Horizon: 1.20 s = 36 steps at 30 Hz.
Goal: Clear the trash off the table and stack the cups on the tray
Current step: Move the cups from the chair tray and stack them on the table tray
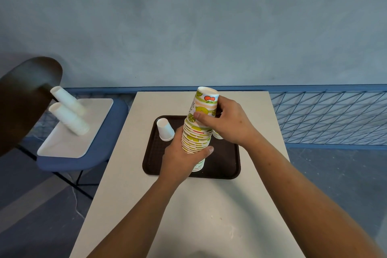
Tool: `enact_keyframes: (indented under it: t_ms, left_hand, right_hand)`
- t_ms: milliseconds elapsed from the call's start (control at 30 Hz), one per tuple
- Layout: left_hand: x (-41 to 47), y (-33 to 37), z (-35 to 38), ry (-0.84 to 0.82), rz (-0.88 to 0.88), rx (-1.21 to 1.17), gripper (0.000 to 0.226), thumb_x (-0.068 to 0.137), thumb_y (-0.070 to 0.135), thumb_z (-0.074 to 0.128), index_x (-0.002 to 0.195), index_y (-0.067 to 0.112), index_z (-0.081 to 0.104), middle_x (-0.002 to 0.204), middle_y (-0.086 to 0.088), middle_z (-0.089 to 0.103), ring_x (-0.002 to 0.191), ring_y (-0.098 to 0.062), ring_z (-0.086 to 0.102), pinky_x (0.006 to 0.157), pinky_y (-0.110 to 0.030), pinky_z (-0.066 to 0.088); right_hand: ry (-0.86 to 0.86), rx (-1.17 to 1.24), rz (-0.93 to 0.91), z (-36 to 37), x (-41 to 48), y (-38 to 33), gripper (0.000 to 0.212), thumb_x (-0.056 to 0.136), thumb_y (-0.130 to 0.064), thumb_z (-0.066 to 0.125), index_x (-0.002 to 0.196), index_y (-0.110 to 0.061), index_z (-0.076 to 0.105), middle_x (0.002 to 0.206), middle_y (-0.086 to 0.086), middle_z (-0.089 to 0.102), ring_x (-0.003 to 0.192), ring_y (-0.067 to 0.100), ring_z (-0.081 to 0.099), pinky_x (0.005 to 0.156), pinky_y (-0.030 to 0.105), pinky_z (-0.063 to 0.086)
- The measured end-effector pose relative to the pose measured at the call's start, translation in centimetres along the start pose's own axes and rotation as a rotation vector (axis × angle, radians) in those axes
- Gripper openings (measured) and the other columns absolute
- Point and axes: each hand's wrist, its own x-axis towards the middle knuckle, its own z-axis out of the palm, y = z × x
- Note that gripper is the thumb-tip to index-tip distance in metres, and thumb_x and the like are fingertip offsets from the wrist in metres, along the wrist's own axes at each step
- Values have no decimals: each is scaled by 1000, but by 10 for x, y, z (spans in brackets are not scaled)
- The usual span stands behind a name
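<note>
The pale table (209,205) lies bare in front of the dark tray (226,165). On the tray stand an upturned white cup (165,129) and the printed cup stack (199,128), leaning slightly. The left hand (180,161) clasps the stack's lower part; the right hand (226,119) grasps its top cup.

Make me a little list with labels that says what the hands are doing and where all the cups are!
left hand: grips the lower part of the fruit-print cup stack
right hand: grips the upper part of that stack
stack: upside down, tall, leaning a little, over the brown tray
white cup: upside down, alone on the tray's left side
other cups: partly hidden behind the right hand, can't tell how many
tray: on the table
side table: white tray with two white cup stacks
</note>
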Motion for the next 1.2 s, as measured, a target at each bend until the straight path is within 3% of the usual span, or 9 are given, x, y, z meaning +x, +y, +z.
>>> enact_keyframes:
  t_ms: [200,367,567,700,800,900,1000,1067,1200]
  left_hand:
    - [1,-3,-1,-11,8,8,69,75,54,86,123,52,36,101,32,56,92,7,59,74,-11,42]
    - [6,-10,-4,-18,5,19,79,75,53,86,138,46,40,109,28,58,100,-2,61,86,-20,45]
    - [14,-13,-4,-2,-18,-45,84,75,49,88,144,39,41,116,22,60,106,-7,63,87,-22,47]
    - [19,-20,-3,-10,-30,-99,78,73,47,90,138,42,47,117,20,67,107,-3,66,86,-21,48]
    - [25,-24,-2,-9,-35,-120,76,72,47,90,137,44,49,115,22,68,107,-1,66,85,-19,48]
    - [31,-29,1,-11,-48,-130,77,72,47,90,137,45,48,115,24,67,107,2,65,89,-22,49]
    - [39,-32,4,-6,-53,-136,80,73,47,89,140,43,47,118,23,66,110,0,64,95,-27,51]
    - [44,-36,6,-12,-56,-148,81,73,46,89,142,42,47,121,22,66,113,-4,65,99,-31,52]
    - [55,-48,10,-10,-67,-156,82,70,51,89,140,44,47,121,21,67,114,-4,66,101,-34,53]
  right_hand:
    - [76,42,9,1,2,0,46,86,-44,77,124,-20,65,112,-12,72,95,0,70,78,15,58]
    - [149,179,30,1,7,-2,44,88,-40,76,123,-16,65,112,-10,74,95,0,72,73,13,57]
    - [242,629,152,0,23,-2,34,92,-33,74,113,-8,69,107,4,78,99,19,75,88,39,60]
    - [281,1012,322,-2,37,10,38,94,-31,71,118,-2,65,114,16,74,100,24,74,79,37,59]
    - [323,1137,414,-4,46,32,45,91,-32,74,123,-3,63,119,18,72,102,25,72,74,38,60]
    - [386,1151,483,-9,52,57,46,89,-34,77,122,-5,62,118,17,71,100,25,73,80,42,62]
    - [473,1037,506,-17,61,83,35,89,-31,78,112,-10,63,113,14,74,97,24,75,90,47,60]
    - [539,916,516,-20,67,99,30,89,-32,78,108,-14,64,108,9,75,95,22,76,89,46,61]
    - [646,598,509,-22,87,130,42,84,-43,80,114,-16,68,104,-1,75,93,14,75,84,43,63]
